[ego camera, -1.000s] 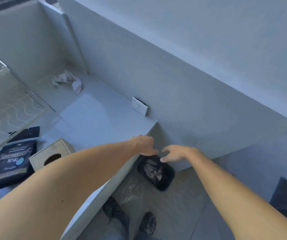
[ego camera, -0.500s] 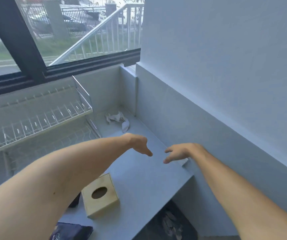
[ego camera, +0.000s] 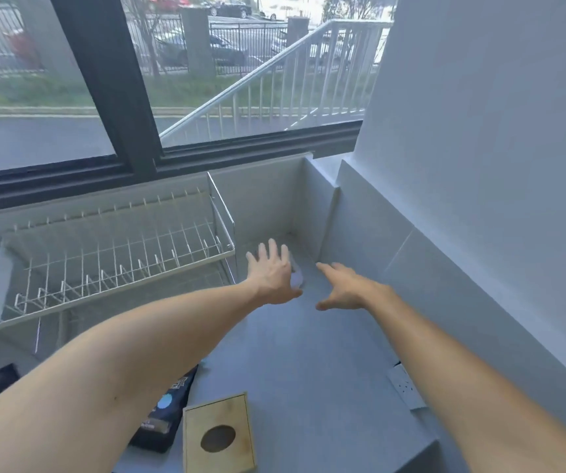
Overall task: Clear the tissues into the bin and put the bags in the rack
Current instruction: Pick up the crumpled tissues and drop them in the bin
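Reaching toward the far counter corner, I spread my left hand (ego camera: 272,276), fingers straight, over the crumpled tissues (ego camera: 297,276) there; my right hand (ego camera: 342,287) hovers beside, empty and relaxed, ready to help gather them.

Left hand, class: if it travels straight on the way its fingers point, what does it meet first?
Probably the crumpled white tissue, mostly hidden beneath the open left hand; beyond lies the grey corner wall. Depth is unclear.
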